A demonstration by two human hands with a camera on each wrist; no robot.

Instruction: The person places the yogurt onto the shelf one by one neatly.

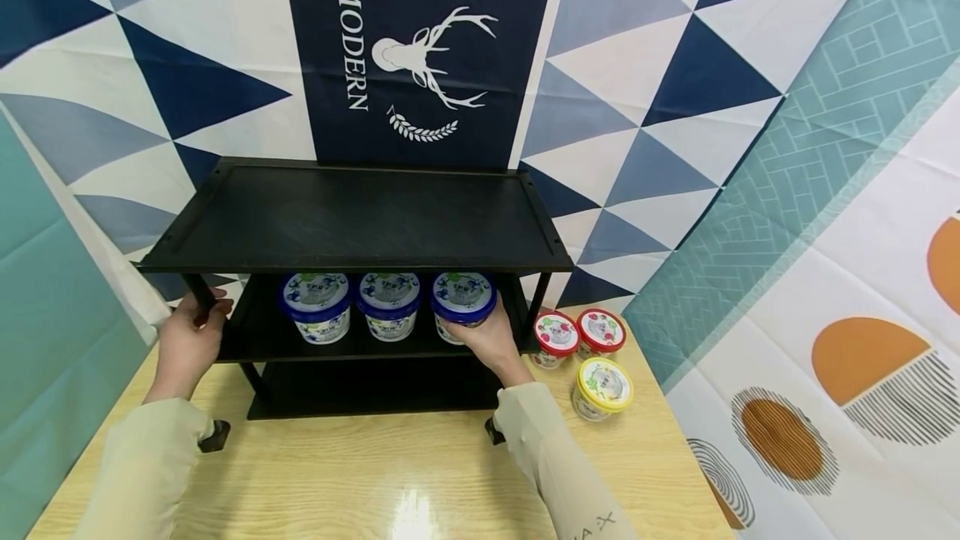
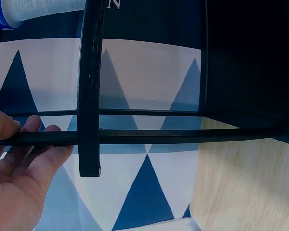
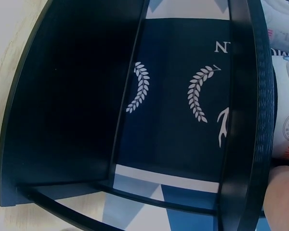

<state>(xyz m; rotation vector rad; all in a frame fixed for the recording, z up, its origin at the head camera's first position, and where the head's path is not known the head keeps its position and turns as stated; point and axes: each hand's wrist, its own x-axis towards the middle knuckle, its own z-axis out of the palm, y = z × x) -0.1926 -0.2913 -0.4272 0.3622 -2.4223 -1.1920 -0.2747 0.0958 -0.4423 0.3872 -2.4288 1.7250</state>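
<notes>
A black three-level rack (image 1: 360,215) stands on the wooden table. On its middle level sit three blue-lidded tubs in a row: a left tub (image 1: 315,307), a middle tub (image 1: 388,307) and a right tub (image 1: 461,294). My right hand (image 1: 491,336) grips the right tub, its thumb across the front and the other fingers mostly hidden. In the right wrist view only a bit of that hand (image 3: 283,199) shows, beside a white tub wall (image 3: 286,110). At the rack's left end my left hand (image 1: 187,340) holds the frame, fingers curled round a thin black side bar (image 2: 43,138).
Two red-lidded tubs (image 1: 557,336) and a yellow-lidded tub (image 1: 602,390) stand on the table (image 1: 360,473) just right of the rack. Behind the rack hangs a patterned cloth (image 1: 615,65). The rack's top board overhangs the tubs.
</notes>
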